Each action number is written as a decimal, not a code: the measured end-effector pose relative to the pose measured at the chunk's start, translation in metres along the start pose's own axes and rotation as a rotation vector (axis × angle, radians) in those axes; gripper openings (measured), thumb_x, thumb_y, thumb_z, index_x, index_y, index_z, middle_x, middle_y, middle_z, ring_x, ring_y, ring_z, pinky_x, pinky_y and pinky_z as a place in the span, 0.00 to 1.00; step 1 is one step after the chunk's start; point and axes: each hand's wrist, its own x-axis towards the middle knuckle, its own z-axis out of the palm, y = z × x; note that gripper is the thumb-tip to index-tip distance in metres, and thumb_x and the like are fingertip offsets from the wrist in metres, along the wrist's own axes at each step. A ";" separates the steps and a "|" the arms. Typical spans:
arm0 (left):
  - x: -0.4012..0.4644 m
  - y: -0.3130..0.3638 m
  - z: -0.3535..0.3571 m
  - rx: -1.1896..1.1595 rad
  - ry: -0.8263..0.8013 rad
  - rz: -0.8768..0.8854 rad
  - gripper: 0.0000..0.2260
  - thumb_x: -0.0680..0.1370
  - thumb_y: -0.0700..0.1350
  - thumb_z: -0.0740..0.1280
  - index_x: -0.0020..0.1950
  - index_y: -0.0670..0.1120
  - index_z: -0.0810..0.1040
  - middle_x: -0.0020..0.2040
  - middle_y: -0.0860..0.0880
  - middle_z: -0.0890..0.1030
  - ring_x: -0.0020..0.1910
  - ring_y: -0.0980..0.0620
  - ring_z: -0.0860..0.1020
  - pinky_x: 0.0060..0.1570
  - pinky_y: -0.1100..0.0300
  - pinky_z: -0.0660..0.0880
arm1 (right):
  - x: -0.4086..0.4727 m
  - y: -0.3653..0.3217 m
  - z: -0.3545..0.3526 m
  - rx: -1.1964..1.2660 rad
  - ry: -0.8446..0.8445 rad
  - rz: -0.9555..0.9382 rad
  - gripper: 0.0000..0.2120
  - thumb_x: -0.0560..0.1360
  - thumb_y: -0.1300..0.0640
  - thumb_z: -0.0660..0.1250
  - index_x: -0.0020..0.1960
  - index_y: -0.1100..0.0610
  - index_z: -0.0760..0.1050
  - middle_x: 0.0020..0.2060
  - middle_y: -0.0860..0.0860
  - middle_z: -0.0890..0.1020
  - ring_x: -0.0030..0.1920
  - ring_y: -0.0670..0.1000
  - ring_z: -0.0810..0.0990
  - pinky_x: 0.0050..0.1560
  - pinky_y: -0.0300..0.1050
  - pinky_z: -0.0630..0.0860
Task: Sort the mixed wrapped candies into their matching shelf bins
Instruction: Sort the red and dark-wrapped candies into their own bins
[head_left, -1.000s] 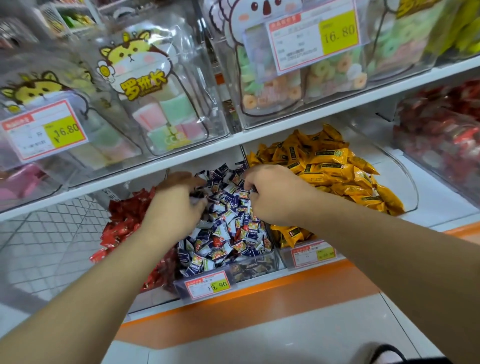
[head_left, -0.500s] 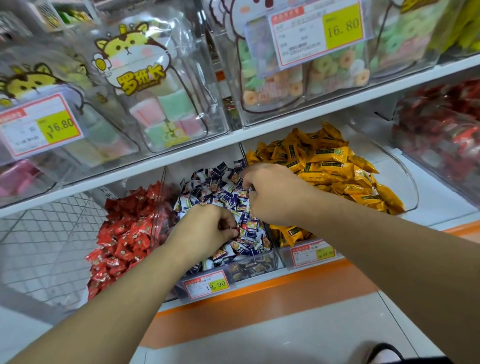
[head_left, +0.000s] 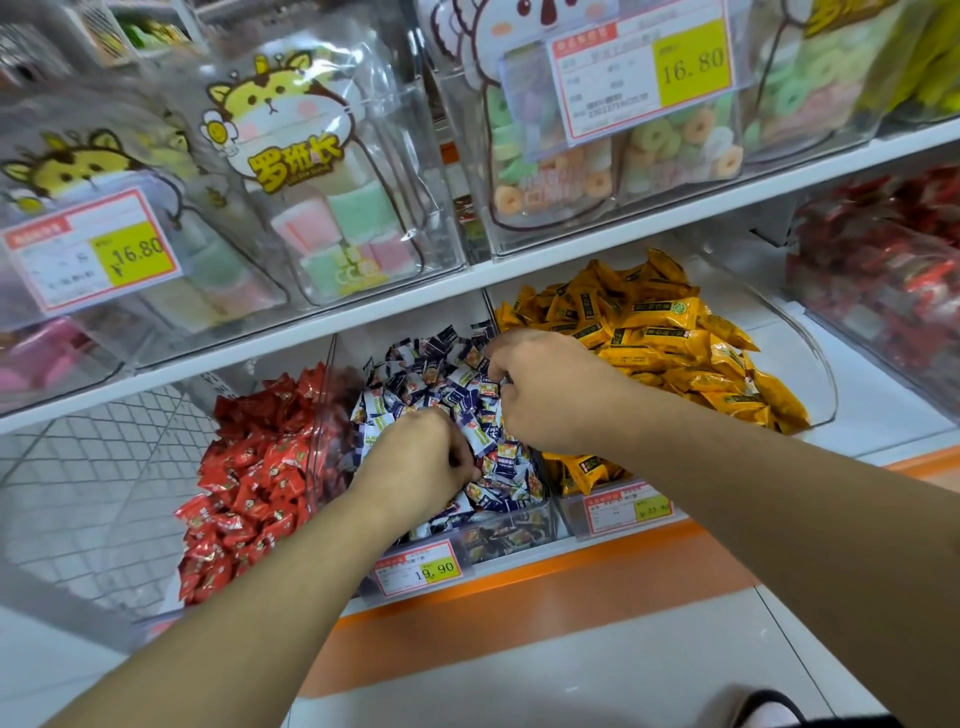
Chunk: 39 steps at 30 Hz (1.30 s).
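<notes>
Head view, hands (head_left: 483, 426) (both) in blue candies (head_left: 441, 364)

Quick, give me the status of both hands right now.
Left hand: fingers curled down in the pile of blue-and-white wrapped candies; what it holds cannot be told.
Right hand: curled in the same pile; its grip is hidden too.

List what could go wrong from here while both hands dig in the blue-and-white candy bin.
1. The blue-and-white candies are heaped above the bin's front edge; the left hand and right hand rummaging could push some onto the floor.
2. The right hand sits against the heaped yellow candies; a nudge might tip some into the blue bin.
3. The red candies pile high beside the clear divider, so pieces could spill across.
</notes>
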 end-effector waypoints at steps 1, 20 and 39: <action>0.000 0.001 0.000 0.005 0.003 0.006 0.07 0.74 0.45 0.77 0.36 0.51 0.86 0.38 0.55 0.83 0.36 0.57 0.81 0.42 0.57 0.82 | 0.000 0.000 0.000 -0.005 -0.005 -0.002 0.09 0.75 0.60 0.64 0.53 0.55 0.79 0.58 0.53 0.77 0.57 0.58 0.76 0.64 0.53 0.74; -0.029 -0.008 -0.017 -0.106 0.124 0.079 0.01 0.78 0.47 0.74 0.47 0.53 0.86 0.49 0.54 0.81 0.50 0.53 0.79 0.56 0.55 0.78 | -0.008 -0.015 -0.006 -0.011 -0.041 0.014 0.20 0.78 0.65 0.62 0.68 0.54 0.76 0.67 0.50 0.75 0.62 0.51 0.73 0.61 0.45 0.75; -0.043 -0.003 -0.028 -0.468 0.184 -0.080 0.09 0.81 0.40 0.68 0.43 0.53 0.78 0.45 0.56 0.81 0.41 0.61 0.80 0.40 0.61 0.76 | -0.004 -0.008 -0.008 0.014 -0.084 0.008 0.21 0.83 0.63 0.58 0.74 0.53 0.72 0.75 0.49 0.70 0.74 0.54 0.67 0.70 0.45 0.68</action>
